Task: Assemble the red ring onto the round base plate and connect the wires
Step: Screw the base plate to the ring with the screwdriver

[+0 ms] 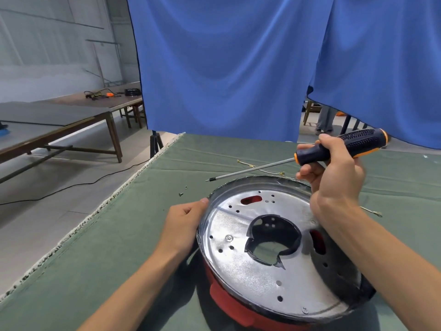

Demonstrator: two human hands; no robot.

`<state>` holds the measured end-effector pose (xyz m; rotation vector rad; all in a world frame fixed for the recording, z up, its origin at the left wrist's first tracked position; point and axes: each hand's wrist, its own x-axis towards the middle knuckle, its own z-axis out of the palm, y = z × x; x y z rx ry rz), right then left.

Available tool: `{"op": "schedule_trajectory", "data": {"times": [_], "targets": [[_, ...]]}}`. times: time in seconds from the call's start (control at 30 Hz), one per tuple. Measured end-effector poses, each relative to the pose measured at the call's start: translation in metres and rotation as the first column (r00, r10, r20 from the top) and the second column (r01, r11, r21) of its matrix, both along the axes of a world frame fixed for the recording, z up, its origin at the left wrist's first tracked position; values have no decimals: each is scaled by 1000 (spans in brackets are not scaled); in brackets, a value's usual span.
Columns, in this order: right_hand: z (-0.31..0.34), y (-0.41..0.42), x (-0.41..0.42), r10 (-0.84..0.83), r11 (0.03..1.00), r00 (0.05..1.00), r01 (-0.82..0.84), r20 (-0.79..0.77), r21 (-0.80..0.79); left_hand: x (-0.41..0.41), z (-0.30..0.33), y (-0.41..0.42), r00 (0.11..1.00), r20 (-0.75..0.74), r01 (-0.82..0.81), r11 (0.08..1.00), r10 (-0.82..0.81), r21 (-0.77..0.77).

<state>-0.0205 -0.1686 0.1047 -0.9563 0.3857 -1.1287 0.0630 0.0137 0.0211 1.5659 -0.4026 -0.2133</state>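
The round silver base plate (262, 280) lies on the green table cloth with the red ring (229, 302) under its near edge; red also shows through two slots. One screw (229, 238) sits in the plate left of the central hole. My left hand (185, 225) grips the plate's left rim. My right hand (334, 173) holds a black and orange screwdriver (338, 146) above the plate's far rim, its shaft pointing left. Thin yellowish wires (248, 164) lie on the cloth beyond the plate, and another wire end (374, 212) sticks out to the right.
Two small loose screws (183, 191) lie on the cloth left of the plate's far edge. The green-covered table (119, 247) ends in a frayed edge on the left. A blue curtain (238, 68) hangs behind. Wooden benches stand at far left.
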Motion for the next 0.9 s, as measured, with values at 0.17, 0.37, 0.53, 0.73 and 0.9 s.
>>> {"op": "schedule_trajectory", "data": {"times": [0.17, 0.37, 0.53, 0.73, 0.9], "targets": [[-2, 3, -1, 26, 1000, 1000, -26, -9, -1, 0, -1, 4, 1000, -10, 17, 1000, -17, -13], [-2, 3, 0, 28, 999, 999, -28, -18, -19, -1, -2, 9, 1000, 22, 9, 1000, -9, -28], [-1, 5, 1, 28, 999, 1000, -28, -15, -20, -3, 1, 10, 998, 55, -8, 1000, 7, 13], [0, 5, -2, 27, 999, 1000, -27, 3, -18, -5, 0, 10, 998, 48, 31, 999, -30, -12], [1, 7, -3, 27, 999, 1000, -27, 6, -22, -3, -1, 10, 998, 46, -46, 998, 44, 36]]}}
